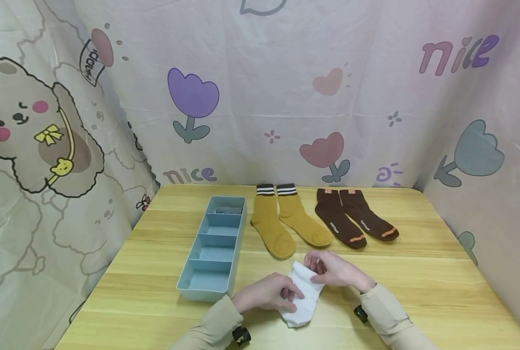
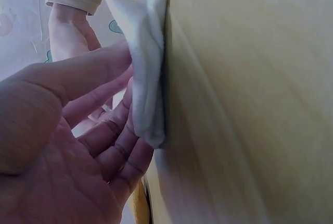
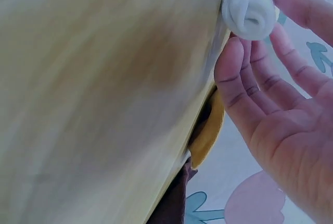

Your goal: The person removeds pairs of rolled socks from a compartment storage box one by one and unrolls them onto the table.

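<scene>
L hand (image 1: 266, 293): white sock (image 1: 303, 296) pinched at lower end, frame btm ctr.
R hand (image 1: 336, 270): sock's rolled upper end held in grip.
Counter (image 1: 417, 291): sock laid on it.

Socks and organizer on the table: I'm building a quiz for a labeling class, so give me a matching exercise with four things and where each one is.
Things:
1. white sock
2. mustard socks
3. brown socks
4. blue divided tray

Places:
A. farthest right, flat on the table
B. left of all the socks
C. between both hands at the near edge
D. middle pair, right beside the tray

Pairs: 1-C, 2-D, 3-A, 4-B
</scene>
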Demonstrator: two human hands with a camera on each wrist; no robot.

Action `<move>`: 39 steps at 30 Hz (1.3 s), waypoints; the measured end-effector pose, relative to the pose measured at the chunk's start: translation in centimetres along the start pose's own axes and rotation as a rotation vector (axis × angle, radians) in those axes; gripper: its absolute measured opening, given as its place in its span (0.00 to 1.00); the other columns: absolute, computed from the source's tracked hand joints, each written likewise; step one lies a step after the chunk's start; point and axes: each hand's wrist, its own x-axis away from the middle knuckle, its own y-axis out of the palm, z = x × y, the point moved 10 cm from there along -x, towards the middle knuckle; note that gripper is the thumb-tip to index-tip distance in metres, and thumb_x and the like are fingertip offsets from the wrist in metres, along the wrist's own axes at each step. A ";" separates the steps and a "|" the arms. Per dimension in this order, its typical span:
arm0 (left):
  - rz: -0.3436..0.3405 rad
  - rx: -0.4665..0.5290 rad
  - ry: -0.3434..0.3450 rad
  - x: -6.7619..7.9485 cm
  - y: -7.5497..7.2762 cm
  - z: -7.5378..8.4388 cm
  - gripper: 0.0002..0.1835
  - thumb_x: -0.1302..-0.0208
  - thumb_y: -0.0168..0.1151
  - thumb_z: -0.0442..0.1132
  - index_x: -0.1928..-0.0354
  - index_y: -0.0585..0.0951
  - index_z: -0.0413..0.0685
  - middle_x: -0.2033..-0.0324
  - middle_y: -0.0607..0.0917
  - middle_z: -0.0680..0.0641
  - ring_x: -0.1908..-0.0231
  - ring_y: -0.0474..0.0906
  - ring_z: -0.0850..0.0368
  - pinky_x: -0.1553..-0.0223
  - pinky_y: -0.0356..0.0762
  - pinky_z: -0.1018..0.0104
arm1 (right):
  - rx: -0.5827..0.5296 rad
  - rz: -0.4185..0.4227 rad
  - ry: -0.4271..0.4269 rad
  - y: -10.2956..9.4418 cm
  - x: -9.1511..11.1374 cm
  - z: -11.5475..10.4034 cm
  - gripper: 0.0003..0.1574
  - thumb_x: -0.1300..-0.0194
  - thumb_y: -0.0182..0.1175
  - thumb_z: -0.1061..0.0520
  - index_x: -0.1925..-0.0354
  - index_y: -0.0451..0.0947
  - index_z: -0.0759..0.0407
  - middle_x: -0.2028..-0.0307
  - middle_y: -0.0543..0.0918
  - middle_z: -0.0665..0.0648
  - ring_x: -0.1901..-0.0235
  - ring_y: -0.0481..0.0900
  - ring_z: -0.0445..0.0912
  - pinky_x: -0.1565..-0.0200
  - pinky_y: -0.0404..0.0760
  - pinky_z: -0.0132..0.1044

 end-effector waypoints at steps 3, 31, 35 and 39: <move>0.000 0.007 -0.003 0.0 0.0 -0.1 0.14 0.41 0.73 0.37 0.52 0.88 0.47 0.72 0.85 0.55 0.71 0.72 0.74 0.63 0.70 0.84 | 0.008 0.011 -0.047 -0.1 0.0 -0.5 0.20 0.45 0.68 0.68 0.56 0.76 0.56 0.69 0.81 0.51 0.72 0.74 0.34 0.69 0.77 0.28; -0.006 0.046 0.008 0.3 0.0 0.0 0.12 0.45 0.75 0.34 0.57 0.89 0.47 0.75 0.84 0.54 0.74 0.68 0.76 0.68 0.69 0.84 | 0.130 0.113 0.024 -1.0 -0.2 -0.3 0.04 0.41 0.70 0.59 0.66 0.84 0.57 0.74 0.81 0.46 0.73 0.73 0.33 0.69 0.75 0.26; -0.005 0.057 0.004 0.4 0.0 0.0 0.10 0.44 0.74 0.34 0.58 0.89 0.47 0.76 0.83 0.54 0.75 0.67 0.77 0.69 0.69 0.84 | 0.118 0.103 0.058 -1.1 -0.1 0.1 0.08 0.45 0.74 0.59 0.68 0.82 0.56 0.77 0.77 0.43 0.75 0.71 0.31 0.70 0.73 0.25; -0.002 0.062 0.003 0.5 0.0 -0.1 0.10 0.43 0.74 0.33 0.59 0.89 0.46 0.76 0.83 0.54 0.75 0.67 0.77 0.69 0.68 0.84 | 0.124 0.101 0.071 -1.1 -0.1 0.3 0.08 0.46 0.73 0.62 0.69 0.82 0.56 0.77 0.77 0.44 0.75 0.72 0.31 0.70 0.74 0.26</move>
